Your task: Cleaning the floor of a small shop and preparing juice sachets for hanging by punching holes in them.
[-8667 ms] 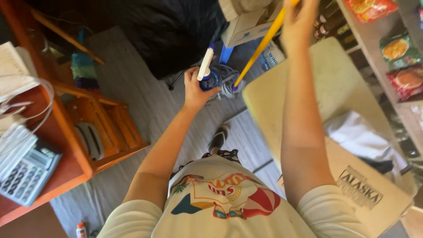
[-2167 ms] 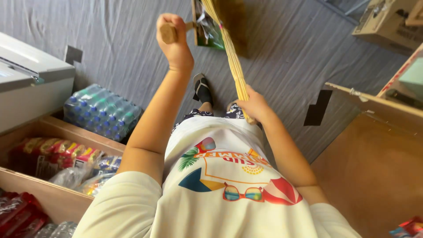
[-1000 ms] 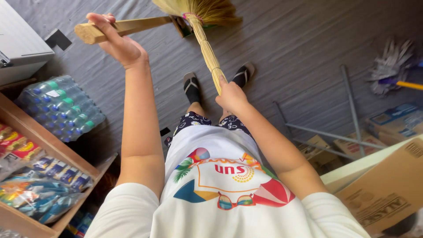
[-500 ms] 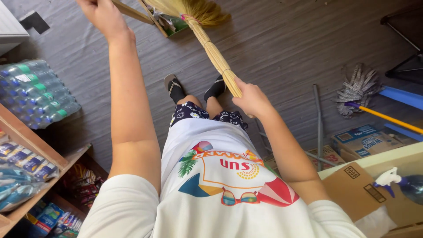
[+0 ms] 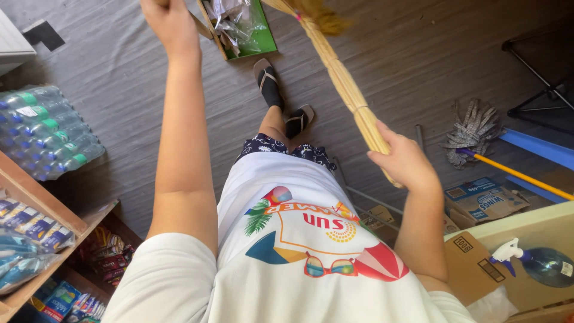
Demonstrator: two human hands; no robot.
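Broom handle [image 5: 353,101], a bundle of straw-coloured sticks bound tight, runs as a long slant from the right hand [image 5: 402,160] up and away toward the top edge of the view, where its loose bristle end [image 5: 320,15] spreads just past the green dustpan [image 5: 242,27]. Right-hand fingers [image 5: 382,157] are curled closed around the near, lower end of the bundle, thumb laid along it, so the long axis leads forward and leftward from that grip. The left hand [image 5: 170,21] is raised at the far end of a straight arm; its fingers look clenched, but the frame edge cuts them off and I cannot tell what, if anything, they hold. It sits left of the bristle end, with the dustpan between the two.

Below the fingers, on the grey floor [image 5: 418,54], stand two feet in dark sandals [image 5: 281,98]. Right of the gripping hand lie a grey mop head [image 5: 475,125] on a yellow pole and flattened cardboard boxes [image 5: 484,200]; a spray bottle [image 5: 535,263] rests nearer the body. Left of the raised arm sit a shrink-wrapped pack of water bottles [image 5: 42,134] and a wooden shelf [image 5: 42,209] of packets.
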